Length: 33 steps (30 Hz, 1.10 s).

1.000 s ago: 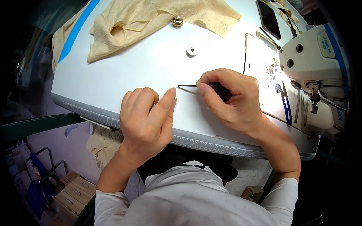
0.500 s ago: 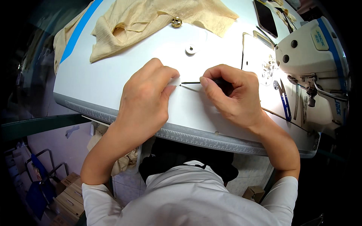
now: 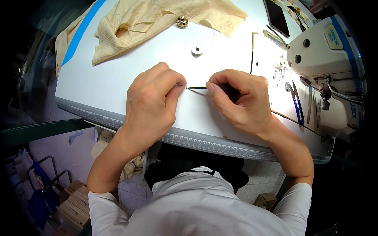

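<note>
Your right hand (image 3: 242,104) pinches a thin dark rod (image 3: 197,87), lying left-right over the white table (image 3: 114,82); its left tip sits right beside your left hand (image 3: 151,104), whose grip I cannot tell.

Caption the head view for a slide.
Right hand holds a thin dark tool, tip near the left hand, beside a sewing machine.

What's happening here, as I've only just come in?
The person's right hand pinches a thin dark tool over the white table. The left hand has thumb and forefinger close together at the tool's tip; whether they grip anything is unclear. A white bobbin, a gold-coloured metal piece and cream cloth lie beyond, with a sewing machine at right.
</note>
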Available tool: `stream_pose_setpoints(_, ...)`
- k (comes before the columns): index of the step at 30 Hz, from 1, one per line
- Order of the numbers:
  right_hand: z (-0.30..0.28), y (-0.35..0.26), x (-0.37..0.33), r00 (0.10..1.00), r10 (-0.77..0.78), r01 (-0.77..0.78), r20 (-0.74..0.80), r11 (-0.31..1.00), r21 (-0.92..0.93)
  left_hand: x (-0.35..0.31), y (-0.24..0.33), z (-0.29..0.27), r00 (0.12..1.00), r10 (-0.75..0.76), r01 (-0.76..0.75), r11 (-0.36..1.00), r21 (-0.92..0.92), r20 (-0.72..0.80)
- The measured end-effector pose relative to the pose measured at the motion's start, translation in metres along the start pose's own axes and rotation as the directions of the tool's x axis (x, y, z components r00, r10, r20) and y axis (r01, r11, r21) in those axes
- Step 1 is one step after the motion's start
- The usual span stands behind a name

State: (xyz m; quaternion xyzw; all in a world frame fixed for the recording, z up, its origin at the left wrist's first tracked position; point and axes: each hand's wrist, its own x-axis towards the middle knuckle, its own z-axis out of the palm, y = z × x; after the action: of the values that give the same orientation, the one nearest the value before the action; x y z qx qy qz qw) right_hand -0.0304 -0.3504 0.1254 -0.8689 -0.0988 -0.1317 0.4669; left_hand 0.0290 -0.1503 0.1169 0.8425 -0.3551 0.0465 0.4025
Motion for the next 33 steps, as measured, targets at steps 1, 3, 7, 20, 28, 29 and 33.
stream_pose_setpoints(1,0.0,0.0,0.0,1.0,-0.015,0.015,-0.004,1.0,-0.005,0.0,0.0,0.0,1.0,-0.004,0.004,1.0,-0.002,0.001)
stream_pose_setpoints(3,0.0,0.001,0.001,0.999,-0.043,0.043,-0.014,0.999,-0.019,0.0,0.0,0.0,1.0,-0.006,0.006,1.0,0.0,0.004)
stream_pose_setpoints(7,0.0,0.001,0.001,0.999,-0.041,0.04,-0.011,0.999,-0.022,0.0,0.0,0.003,0.999,-0.006,0.006,1.0,-0.014,-0.039)
stream_pose_setpoints(20,0.0,-0.003,0.002,0.995,0.073,-0.072,-0.067,0.997,0.022,0.003,0.001,-0.002,0.998,-0.053,0.054,0.998,-0.037,0.016)
stream_pose_setpoints(28,-0.015,-0.01,0.022,0.951,0.289,-0.252,-0.112,0.932,0.261,0.053,-0.001,-0.017,0.918,-0.237,0.337,0.888,-0.313,0.318)
stream_pose_setpoints(29,-0.016,-0.009,0.025,0.944,0.311,-0.267,-0.107,0.915,0.303,0.06,-0.002,-0.02,0.892,-0.255,0.391,0.848,-0.357,0.373)
stream_pose_setpoints(33,-0.019,-0.004,0.042,0.919,0.363,-0.297,-0.151,0.892,0.34,0.082,-0.013,-0.023,0.905,-0.352,0.42,0.827,-0.373,0.238)
